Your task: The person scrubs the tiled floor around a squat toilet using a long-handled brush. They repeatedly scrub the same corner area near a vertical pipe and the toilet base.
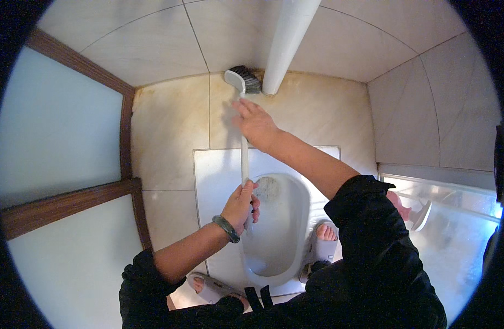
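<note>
A long white-handled brush (244, 160) with dark grey bristles runs upright through the picture. Its bristles (251, 80) rest at the foot of the back wall, beside the base of a white pipe. Low on the handle, my left hand (239, 207) is wrapped round it, a dark green bangle on the wrist. Higher up, close below the brush head, my right hand (256, 125) is on the handle; its fingers are blurred, and they partly hide the shaft. Beneath both hands lies a white ceramic squat toilet (283, 230) set in the tiled floor.
The white pipe (289, 45) rises from the stained floor tiles (170, 119). Brown-framed frosted panels (63, 127) stand at left. Slippered feet straddle the toilet, one slipper (322, 244) at right. A pink and white item (420, 216) is by a bright glassy surface at right.
</note>
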The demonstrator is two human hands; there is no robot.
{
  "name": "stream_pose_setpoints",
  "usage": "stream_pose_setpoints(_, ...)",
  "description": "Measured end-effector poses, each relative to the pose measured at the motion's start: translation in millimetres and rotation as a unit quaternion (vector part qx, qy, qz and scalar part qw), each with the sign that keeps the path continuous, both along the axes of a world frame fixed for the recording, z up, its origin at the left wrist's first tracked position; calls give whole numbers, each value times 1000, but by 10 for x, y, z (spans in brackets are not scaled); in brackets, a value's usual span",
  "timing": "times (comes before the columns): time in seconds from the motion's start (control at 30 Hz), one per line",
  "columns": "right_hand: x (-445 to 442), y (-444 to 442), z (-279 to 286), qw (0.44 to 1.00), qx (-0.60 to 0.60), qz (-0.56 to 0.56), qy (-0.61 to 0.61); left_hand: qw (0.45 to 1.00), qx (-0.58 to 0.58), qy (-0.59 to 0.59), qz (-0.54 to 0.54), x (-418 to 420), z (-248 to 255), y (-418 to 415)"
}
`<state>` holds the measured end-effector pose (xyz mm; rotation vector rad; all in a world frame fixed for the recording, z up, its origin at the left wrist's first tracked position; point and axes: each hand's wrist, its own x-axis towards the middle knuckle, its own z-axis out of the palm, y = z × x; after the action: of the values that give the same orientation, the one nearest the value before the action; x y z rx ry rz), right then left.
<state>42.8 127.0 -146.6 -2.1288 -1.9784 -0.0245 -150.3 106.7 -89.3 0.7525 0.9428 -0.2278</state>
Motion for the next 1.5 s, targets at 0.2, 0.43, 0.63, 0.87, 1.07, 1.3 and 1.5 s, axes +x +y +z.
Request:
stream_pose_setpoints(0.2, -266, -202, -252, 686, 31, -320, 652, 998, -52, -1, -28, -175, 57, 99)
stream_pose_setpoints(0.43, -387, -8, 256, 430, 40, -303, 850, 839, -498, -210, 68, -356, 153, 477)
stream_pose_setpoints(0.63, -422, 256, 25, 550, 31, -379, 744, 998, 32, 16, -54, -427, 121, 553)
stream_pose_setpoints(0.87, -611, 793, 2, 476, 37, -357, 803, 990, 97, 45, -95, -651, 198, 1335)
stream_pose_setpoints(1.07, -570, 922, -46, 487, 12, -364, 794, 934, 282, 88, -201, -626, 19, 1651)
stream_pose_setpoints(1.3, -817, 1288, -205, 465, -11, -330, 822, 950, 257, 99, -148, -880, 99, 1752)
stream_pose_setpoints(1.5, -855, 1427, -326, 512, 45, -337, 789, 917, 330, 105, -197, -817, 171, 1929)
